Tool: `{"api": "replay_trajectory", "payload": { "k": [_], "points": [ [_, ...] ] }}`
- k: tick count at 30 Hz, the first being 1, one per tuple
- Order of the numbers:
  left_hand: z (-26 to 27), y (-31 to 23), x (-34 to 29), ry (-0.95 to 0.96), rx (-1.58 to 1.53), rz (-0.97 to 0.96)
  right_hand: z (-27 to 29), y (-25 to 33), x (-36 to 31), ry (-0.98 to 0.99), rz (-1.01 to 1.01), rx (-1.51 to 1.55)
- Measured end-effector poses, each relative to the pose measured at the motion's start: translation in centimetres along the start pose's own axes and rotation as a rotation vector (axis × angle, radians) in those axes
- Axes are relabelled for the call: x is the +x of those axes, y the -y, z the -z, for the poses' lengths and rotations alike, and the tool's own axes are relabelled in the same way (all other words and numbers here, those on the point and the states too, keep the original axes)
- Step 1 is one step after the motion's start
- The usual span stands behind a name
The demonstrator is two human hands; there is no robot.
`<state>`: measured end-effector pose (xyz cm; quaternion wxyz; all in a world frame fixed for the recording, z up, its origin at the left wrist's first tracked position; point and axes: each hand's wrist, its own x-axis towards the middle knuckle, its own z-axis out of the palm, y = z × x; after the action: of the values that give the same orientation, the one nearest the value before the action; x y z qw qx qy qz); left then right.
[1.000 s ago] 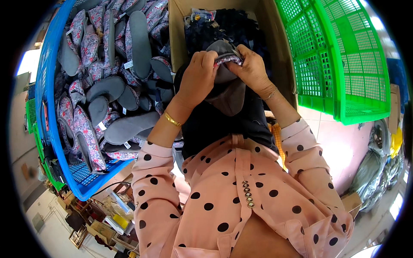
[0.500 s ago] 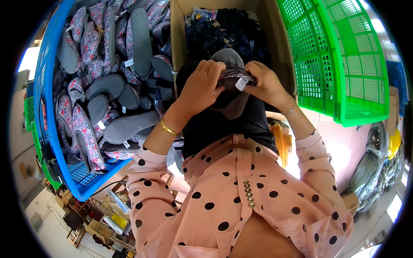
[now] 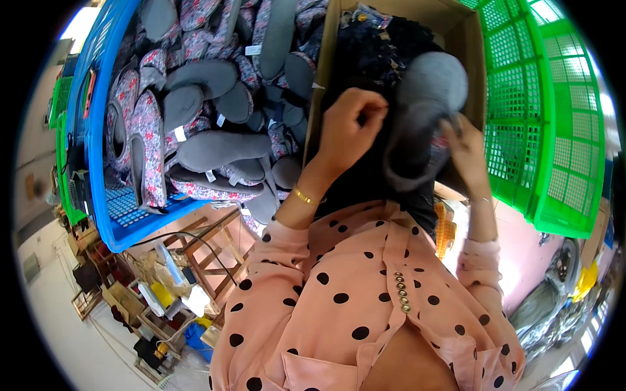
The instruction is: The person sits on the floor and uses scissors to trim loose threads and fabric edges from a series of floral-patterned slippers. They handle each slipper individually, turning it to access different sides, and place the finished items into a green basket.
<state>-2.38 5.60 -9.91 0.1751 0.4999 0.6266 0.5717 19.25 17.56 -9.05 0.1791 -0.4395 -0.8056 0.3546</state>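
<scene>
Right hand [image 3: 464,144], fingers clamped on a grey slipper [image 3: 432,88] near the right edge of the carton [image 3: 473,49]; left hand [image 3: 351,124], fingertips together. A slack one-sided grip could drop it.

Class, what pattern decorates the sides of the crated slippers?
Slippers' sides: floral, with reddish flowers, best in the head view.

Smears and cropped edges

The grey slipper [image 3: 431,88] and the right hand [image 3: 467,154] at its rim are blurred. Whether the curled left hand [image 3: 352,124] pinches anything cannot be told. The top edge crops the cardboard box [image 3: 467,39], blue crate [image 3: 140,232] and green mesh basket [image 3: 546,153]; dark scraps [image 3: 385,49] are too small to identify
</scene>
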Motion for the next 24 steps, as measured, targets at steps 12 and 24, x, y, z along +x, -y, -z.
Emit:
{"api": "replay_trajectory", "payload": {
  "k": [12,24],
  "points": [
    [9.2,17.6,-17.8,0.020,0.876,0.819,9.6,-2.5,-6.1,-0.376,-0.231,1.242],
    [11.0,14.2,-16.0,0.608,0.862,0.356,-1.1,1.6,-8.6,0.275,-0.780,1.323]
  ]
}}
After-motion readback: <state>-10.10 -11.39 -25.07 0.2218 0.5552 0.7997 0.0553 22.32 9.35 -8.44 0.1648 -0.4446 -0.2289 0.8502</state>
